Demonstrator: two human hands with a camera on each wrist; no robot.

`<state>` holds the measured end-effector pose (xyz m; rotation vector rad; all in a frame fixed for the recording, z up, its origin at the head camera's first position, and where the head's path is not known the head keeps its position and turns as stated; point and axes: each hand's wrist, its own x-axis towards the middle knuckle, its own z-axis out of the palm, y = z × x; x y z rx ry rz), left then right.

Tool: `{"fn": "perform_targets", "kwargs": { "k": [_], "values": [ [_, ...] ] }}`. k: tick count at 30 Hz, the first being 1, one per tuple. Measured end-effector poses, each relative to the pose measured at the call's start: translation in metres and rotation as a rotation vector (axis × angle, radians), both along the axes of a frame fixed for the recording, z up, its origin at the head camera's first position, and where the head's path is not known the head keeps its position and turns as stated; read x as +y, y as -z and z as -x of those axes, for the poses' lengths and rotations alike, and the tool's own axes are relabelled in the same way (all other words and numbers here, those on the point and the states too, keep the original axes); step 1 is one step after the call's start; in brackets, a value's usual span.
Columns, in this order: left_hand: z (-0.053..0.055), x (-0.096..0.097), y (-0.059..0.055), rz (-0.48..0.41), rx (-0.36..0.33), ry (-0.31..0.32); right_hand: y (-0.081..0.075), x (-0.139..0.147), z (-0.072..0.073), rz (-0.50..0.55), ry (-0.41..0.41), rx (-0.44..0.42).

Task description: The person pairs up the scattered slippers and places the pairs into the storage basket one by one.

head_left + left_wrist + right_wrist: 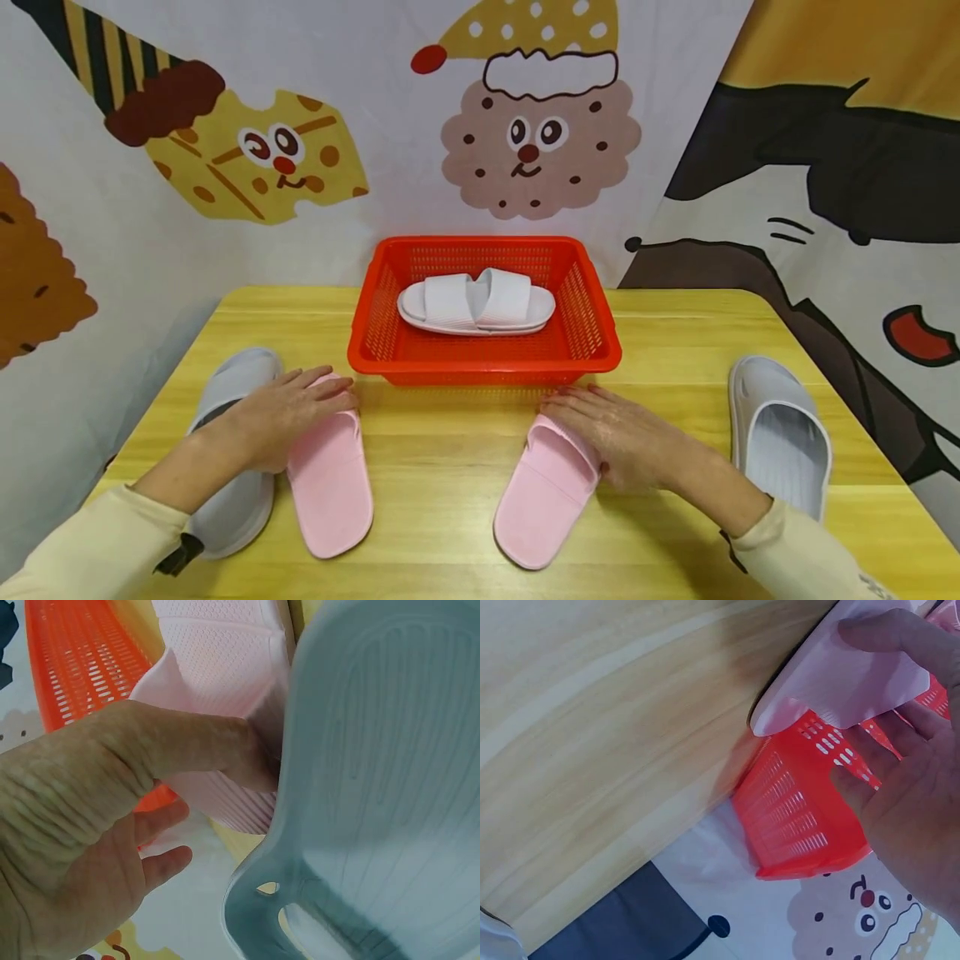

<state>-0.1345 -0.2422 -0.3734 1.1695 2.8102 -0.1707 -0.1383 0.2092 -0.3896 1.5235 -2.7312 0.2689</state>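
Observation:
Two pink slippers lie on the table with their straps toward the basket. My left hand reaches over the strap of the left pink slipper and grips it, the thumb at its side in the left wrist view. The right pink slipper is angled, its toe to the upper right. Across its strap lies my right hand, holding it with the thumb on one side and fingers on the other. A grey slipper sits partly beneath my left forearm.
Beyond the hands stands a red plastic basket with white slippers inside. Another grey slipper lies at the right, past my right wrist. A cartoon-printed cloth hangs behind the wooden table.

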Motion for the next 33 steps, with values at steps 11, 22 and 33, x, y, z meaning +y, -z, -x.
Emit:
{"fn": "perform_targets", "kwargs": {
  "k": [11, 22, 33],
  "values": [
    [-0.001, 0.001, -0.005, -0.055, -0.013, -0.006, -0.002, 0.005, 0.0, 0.001, -0.005, 0.038],
    [-0.004, 0.017, -0.004, -0.069, -0.108, -0.019, 0.001, 0.009, 0.0, 0.059, -0.009, -0.005],
    [-0.007, 0.021, 0.004, -0.07, -0.121, 0.008, 0.001, 0.012, 0.001, 0.038, -0.013, -0.021]
  ]
}}
